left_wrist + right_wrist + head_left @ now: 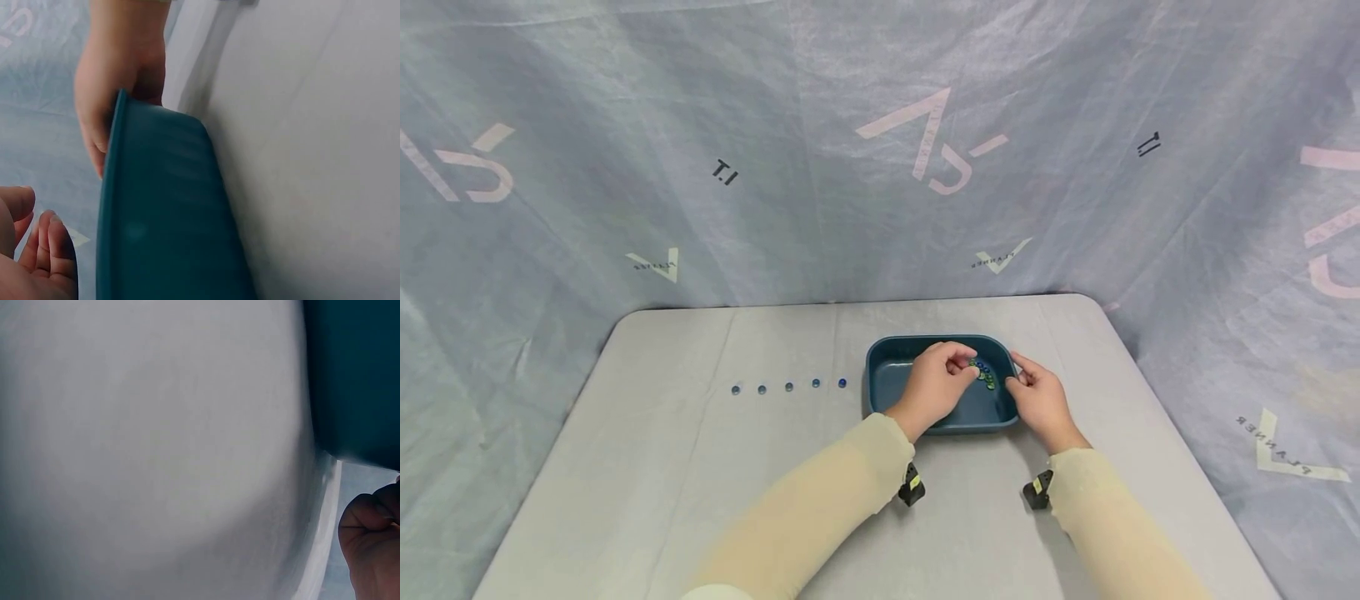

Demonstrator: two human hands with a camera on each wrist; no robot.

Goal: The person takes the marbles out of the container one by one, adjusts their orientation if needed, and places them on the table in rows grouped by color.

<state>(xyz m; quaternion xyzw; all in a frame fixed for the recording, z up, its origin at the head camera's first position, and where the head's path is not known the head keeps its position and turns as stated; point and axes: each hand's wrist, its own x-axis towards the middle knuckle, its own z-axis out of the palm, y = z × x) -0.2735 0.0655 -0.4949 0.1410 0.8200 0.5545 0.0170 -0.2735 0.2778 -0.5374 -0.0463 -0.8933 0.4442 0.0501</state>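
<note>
A dark teal rectangular tray (891,350) stands on the table, with a small cluster of green and blue glass marbles (989,381) near its right end. My left hand (934,385) is over the inside of the tray, its fingertips close by the marbles. In the left wrist view, a gap shows between thumb and fingers of the left hand (40,262), with nothing seen in it. My right hand (1041,400) grips the tray's right edge, thumb at the rim and fingers along the outer side.
Left of the tray, several small glass marbles lie in a spaced row, from a clear bluish marble (735,390) to a deep blue marble (842,383). The table (647,467) is covered in pale cloth. A grey printed curtain (820,167) hangs behind and at both sides.
</note>
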